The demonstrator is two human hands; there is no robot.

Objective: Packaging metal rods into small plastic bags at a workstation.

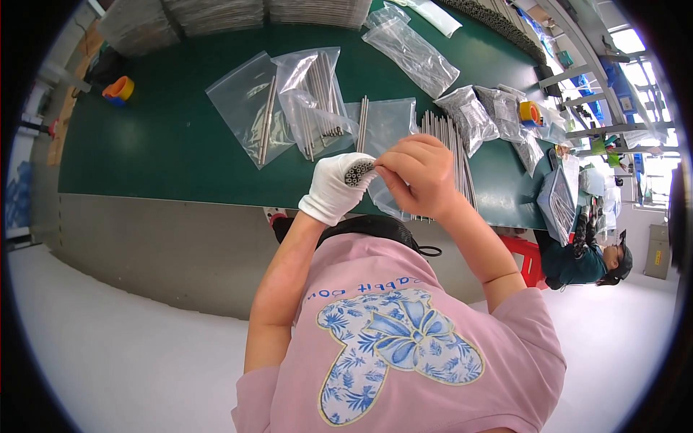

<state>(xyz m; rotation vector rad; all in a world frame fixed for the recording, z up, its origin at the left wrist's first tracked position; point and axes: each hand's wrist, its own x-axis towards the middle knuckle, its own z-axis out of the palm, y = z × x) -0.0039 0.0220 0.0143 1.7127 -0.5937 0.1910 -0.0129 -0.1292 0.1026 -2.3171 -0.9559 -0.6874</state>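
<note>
My left hand (pixel 338 186), in a white glove, is closed around a bundle of thin metal tubes (pixel 358 173) whose open ends face the camera. My bare right hand (pixel 417 173) pinches at the bundle's end and at the clear plastic bag (pixel 390 126) around it. Both hands hover over the near edge of the green table (pixel 166 144). Right behind my right hand lies a row of loose metal rods (pixel 442 128).
Clear bags with metal rods (pixel 312 97) lie in the table's middle, an empty bag (pixel 410 52) further back. Small bagged parts (pixel 471 114) and tape rolls (pixel 530 112) sit at right, an orange roll (pixel 119 89) at left. Another person (pixel 592 249) works at right.
</note>
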